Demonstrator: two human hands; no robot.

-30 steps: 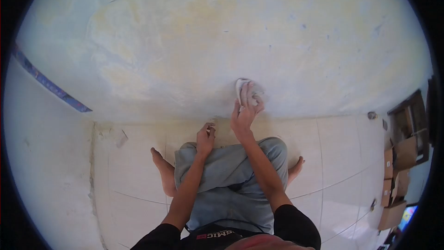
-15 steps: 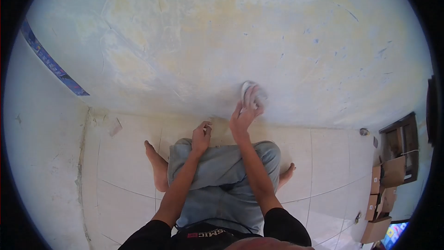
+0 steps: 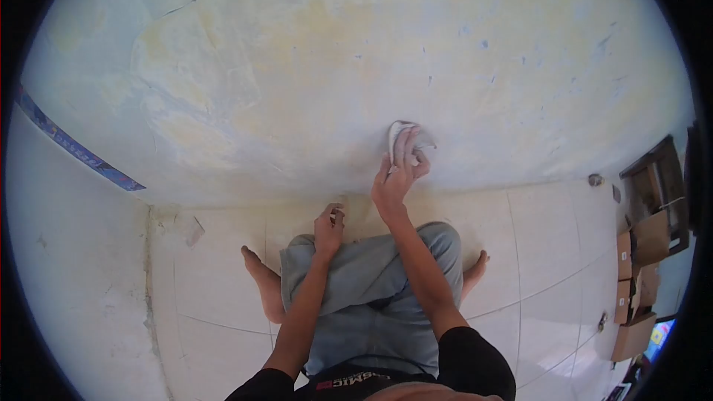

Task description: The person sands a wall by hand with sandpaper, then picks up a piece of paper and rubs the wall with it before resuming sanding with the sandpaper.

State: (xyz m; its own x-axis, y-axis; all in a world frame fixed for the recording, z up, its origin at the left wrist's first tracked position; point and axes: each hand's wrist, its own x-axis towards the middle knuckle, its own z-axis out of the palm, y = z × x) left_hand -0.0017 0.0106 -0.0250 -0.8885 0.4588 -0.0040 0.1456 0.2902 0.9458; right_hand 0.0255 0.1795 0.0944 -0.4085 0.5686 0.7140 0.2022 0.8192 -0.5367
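Pressing a crumpled whitish rag to the wall, right hand fingers grasp it; left hand clenched

The only lettering that can be partly read stands on the black waistband, straight below the cloth at the bottom edge of the view. It is a small red tab followed by white capitals that end in "SMIC". The letters before those are too blurred to tell.

Far to the left of the cloth, a blue strip runs slantwise along the wall and carries pale print, too small to read. Far to the right of the cloth and lower, any print on the brown cardboard boxes is too small to tell. Below them, a bright panel bears coloured patches that cannot be read either.
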